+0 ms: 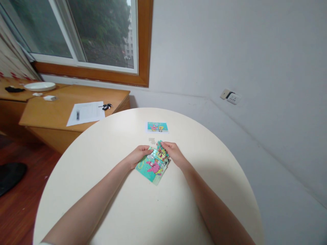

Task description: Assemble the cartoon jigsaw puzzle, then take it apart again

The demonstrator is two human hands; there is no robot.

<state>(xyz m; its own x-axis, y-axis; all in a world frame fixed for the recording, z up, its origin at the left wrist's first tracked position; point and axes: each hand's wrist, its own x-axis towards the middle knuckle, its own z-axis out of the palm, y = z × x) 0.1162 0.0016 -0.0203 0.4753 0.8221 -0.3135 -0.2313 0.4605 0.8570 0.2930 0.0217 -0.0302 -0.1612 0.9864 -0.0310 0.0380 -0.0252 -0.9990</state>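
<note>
A small teal cartoon jigsaw puzzle [153, 166] lies on the round cream table [143, 211] in front of me. My left hand [138, 156] rests curled on the puzzle's left edge. My right hand [172, 152] touches its upper right corner, with the fingers pinched on a teal puzzle piece [160, 145]. A pale loose piece [152, 140] lies just beyond the puzzle. Farther back lies a small reference picture [157, 127] showing the same cartoon scene.
A wooden desk [58, 112] stands at the left under the window, carrying a sheet of paper [85, 113], keys [106, 107] and a white plate [40, 86]. White walls close in on the right, with a socket [231, 97]. A dark object [10, 175] lies on the wood floor.
</note>
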